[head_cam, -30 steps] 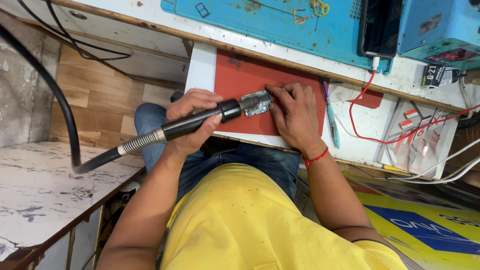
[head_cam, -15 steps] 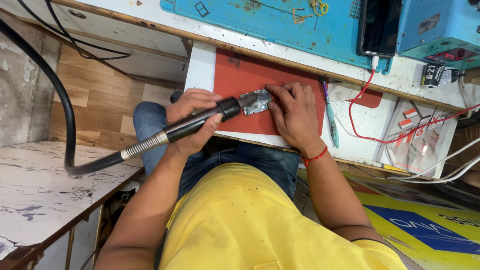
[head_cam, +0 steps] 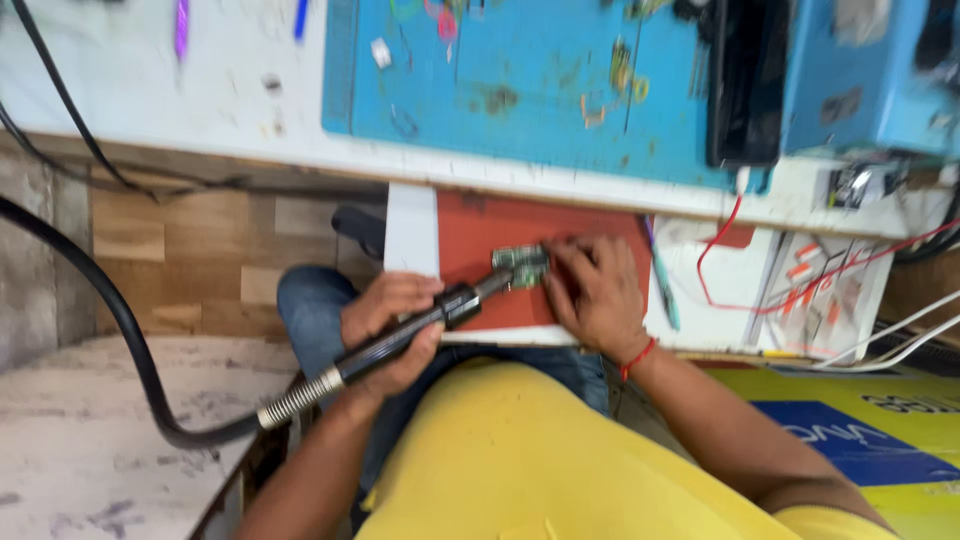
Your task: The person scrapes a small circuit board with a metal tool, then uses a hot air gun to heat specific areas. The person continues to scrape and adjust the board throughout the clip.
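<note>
A black hot-air handpiece (head_cam: 415, 335) with a thick hose (head_cam: 120, 330) is gripped in the closed left hand (head_cam: 390, 330), its nozzle aimed at a small green circuit board (head_cam: 520, 266) that is pinned on the red mat (head_cam: 480, 240) by the pressed-together fingers of the right hand (head_cam: 598, 295).

Yellow short-slv shirt (head_cam: 560, 460), blue jeans (head_cam: 310, 300). 1 red thread band on right wrist (head_cam: 638, 358). Both forearms bare; no gloves, rings or watch vis.
</note>
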